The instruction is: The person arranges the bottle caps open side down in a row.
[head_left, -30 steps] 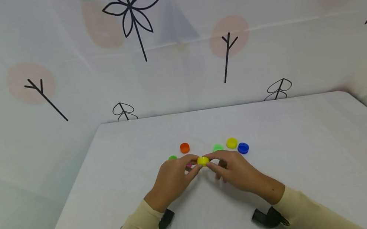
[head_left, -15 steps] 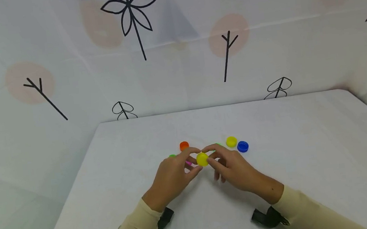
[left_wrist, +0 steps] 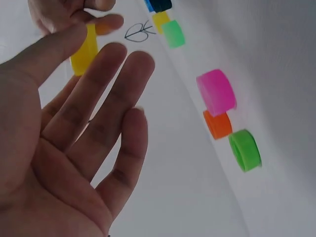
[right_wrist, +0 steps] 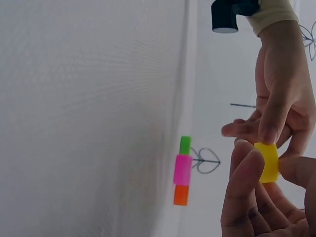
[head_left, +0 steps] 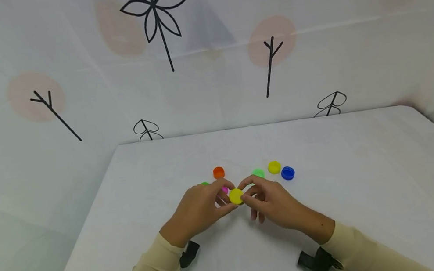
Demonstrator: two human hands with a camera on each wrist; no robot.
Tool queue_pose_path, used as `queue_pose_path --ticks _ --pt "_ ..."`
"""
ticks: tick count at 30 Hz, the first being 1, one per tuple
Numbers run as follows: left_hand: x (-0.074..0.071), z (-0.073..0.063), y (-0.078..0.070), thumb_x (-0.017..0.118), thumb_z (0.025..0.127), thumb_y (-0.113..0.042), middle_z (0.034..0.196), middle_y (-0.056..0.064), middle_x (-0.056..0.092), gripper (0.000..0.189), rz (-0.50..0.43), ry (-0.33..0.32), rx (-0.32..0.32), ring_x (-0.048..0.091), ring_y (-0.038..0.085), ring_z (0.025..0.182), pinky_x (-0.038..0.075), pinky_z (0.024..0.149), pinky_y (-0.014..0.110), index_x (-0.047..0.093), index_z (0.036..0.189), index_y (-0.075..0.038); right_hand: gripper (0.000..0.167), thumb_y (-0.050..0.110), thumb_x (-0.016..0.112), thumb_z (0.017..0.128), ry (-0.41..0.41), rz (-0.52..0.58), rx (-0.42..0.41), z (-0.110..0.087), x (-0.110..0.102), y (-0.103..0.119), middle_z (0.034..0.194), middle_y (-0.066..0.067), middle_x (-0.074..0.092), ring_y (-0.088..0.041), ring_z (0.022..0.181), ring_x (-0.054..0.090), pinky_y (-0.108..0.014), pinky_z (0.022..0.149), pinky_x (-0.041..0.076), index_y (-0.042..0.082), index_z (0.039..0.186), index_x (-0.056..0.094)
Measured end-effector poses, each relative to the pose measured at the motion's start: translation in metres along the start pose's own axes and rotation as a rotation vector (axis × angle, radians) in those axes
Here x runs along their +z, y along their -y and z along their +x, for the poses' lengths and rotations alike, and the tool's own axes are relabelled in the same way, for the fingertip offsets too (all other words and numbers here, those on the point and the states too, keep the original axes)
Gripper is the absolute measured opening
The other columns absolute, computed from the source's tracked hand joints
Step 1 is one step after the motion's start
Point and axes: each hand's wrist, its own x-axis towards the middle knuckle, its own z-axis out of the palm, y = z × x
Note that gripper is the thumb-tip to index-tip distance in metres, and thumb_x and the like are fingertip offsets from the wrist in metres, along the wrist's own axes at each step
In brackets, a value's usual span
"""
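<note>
Here your left hand (head_left: 201, 208) and right hand (head_left: 277, 202) both pinch the held cap (head_left: 236, 196), a yellow one, thumbs against fingertips, other fingers loosely bent. Beyond it to the left: pink cap (head_left: 225, 190), green cap (head_left: 205, 183), orange cap (head_left: 218, 173). Beyond it to the right: mint cap (head_left: 258, 173), second yellow cap (head_left: 274, 167), blue cap (head_left: 288, 173). The table (head_left: 372, 172) spreads wide to its right, far edge well beyond.
</note>
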Motion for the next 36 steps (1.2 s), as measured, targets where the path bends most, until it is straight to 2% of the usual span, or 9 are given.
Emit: queue_pose_path --ticks 8,12,18,22,30,36 --pt "-0.008 0.0 0.004 0.081 0.085 -0.032 0.08 -0.012 0.074 0.033 -0.039 0.187 -0.072 0.064 0.002 0.077 0.05 0.072 0.023 0.066 0.112 -0.02 0.028 0.024 0.071 0.094 0.023 -0.028 0.007 0.0 0.005 -0.001 0.088 -0.007 0.076 -0.021 0.066 0.069 -0.033 0.056 0.058 0.013 0.117 0.063" --pt "-0.007 0.001 0.007 0.081 0.085 -0.03 0.076 -0.014 0.071 0.029 -0.085 0.248 -0.11 0.062 0.001 0.074 0.05 0.068 0.021 0.065 0.108 -0.021 0.027 0.024 0.072 0.093 0.043 -0.041 0.004 0.001 0.006 -0.004 0.085 -0.005 0.076 -0.017 0.067 0.068 -0.028 0.059 0.057 0.01 0.115 0.065" --pt "-0.001 0.001 0.01 0.081 0.084 -0.027 0.066 -0.014 0.06 0.028 -0.146 0.299 -0.156 0.054 0.001 0.059 0.047 0.056 0.02 0.065 0.105 -0.018 0.024 0.024 0.074 0.091 0.036 -0.127 -0.012 0.001 0.008 -0.009 0.085 0.002 0.075 -0.009 0.072 0.066 -0.022 0.068 0.055 0.012 0.112 0.069" --pt "0.002 0.002 0.013 0.082 0.083 -0.026 0.067 -0.014 0.061 0.027 -0.169 0.329 -0.177 0.056 0.001 0.061 0.048 0.059 0.02 0.067 0.103 -0.016 0.023 0.021 0.073 0.092 0.071 -0.137 -0.004 0.002 0.009 -0.012 0.086 0.003 0.075 -0.008 0.073 0.065 -0.02 0.07 0.054 0.011 0.113 0.07" --pt "0.004 0.0 0.017 0.084 0.081 -0.023 0.071 -0.01 0.063 0.027 -0.214 0.397 -0.221 0.058 0.004 0.067 0.05 0.063 0.02 0.07 0.101 -0.015 0.031 0.022 0.07 0.094 0.206 -0.125 0.023 0.003 0.008 -0.012 0.093 0.003 0.075 -0.009 0.077 0.068 -0.02 0.068 0.055 0.007 0.121 0.07" --pt "0.006 -0.001 0.018 0.084 0.081 -0.021 0.069 -0.01 0.063 0.025 -0.232 0.431 -0.253 0.058 0.004 0.064 0.051 0.062 0.02 0.07 0.101 -0.016 0.03 0.024 0.07 0.094 0.221 -0.169 0.018 0.003 0.008 -0.01 0.092 0.008 0.073 -0.007 0.083 0.064 -0.019 0.072 0.053 0.009 0.12 0.071"
